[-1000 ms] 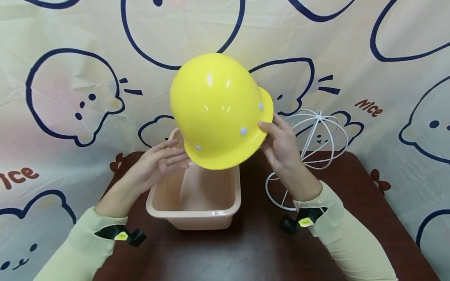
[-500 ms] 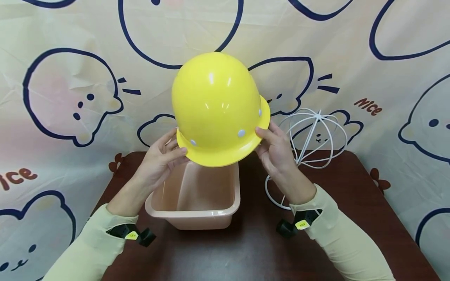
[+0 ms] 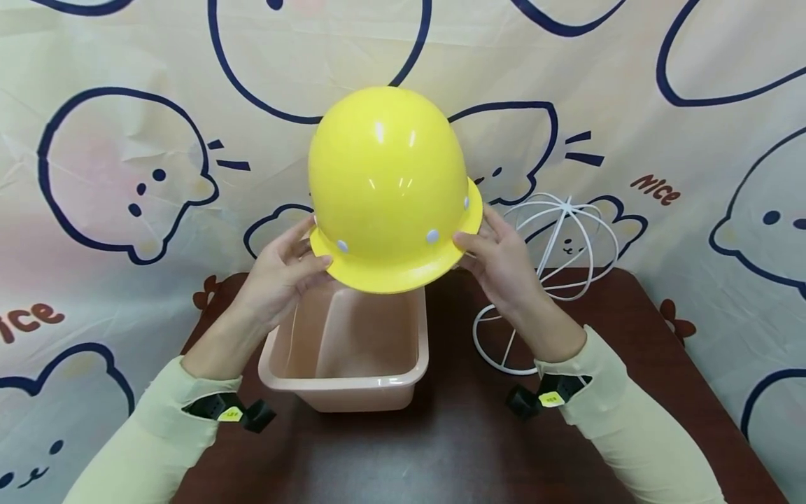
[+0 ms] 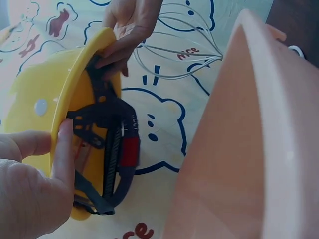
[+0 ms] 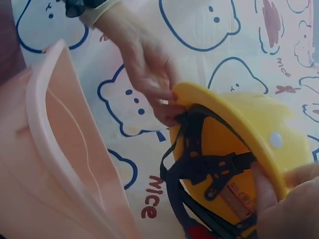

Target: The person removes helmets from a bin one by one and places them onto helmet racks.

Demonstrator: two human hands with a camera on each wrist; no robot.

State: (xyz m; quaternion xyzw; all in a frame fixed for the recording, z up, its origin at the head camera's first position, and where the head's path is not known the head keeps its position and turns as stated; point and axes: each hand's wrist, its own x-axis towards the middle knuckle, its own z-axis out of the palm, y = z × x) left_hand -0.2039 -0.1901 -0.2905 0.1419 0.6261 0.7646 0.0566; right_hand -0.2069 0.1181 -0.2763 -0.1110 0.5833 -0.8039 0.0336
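A yellow hard hat [image 3: 387,175] is held up above the tub, dome upward and brim toward me. My left hand [image 3: 273,280] pinches its brim at the left, thumb on the outer face. On the other side my right hand [image 3: 500,262] grips the brim the same way. Both wrist views show the inside of the hat, with a dark harness [image 4: 102,124] and straps; the right wrist view also shows a label [image 5: 239,199] inside. Below the hat stands a pale pink plastic tub [image 3: 343,383], its far part hidden by the hat.
A white wire stand [image 3: 569,210] with a dome-shaped top and ring base stands right of the tub, partly behind my right hand. The dark brown table [image 3: 453,448] extends to a cartoon-printed cloth [image 3: 126,294] behind and at the sides.
My left hand has come in from beside the hat and taken hold of the brim. The hat has levelled out slightly and risen a little; my right hand keeps its grip.
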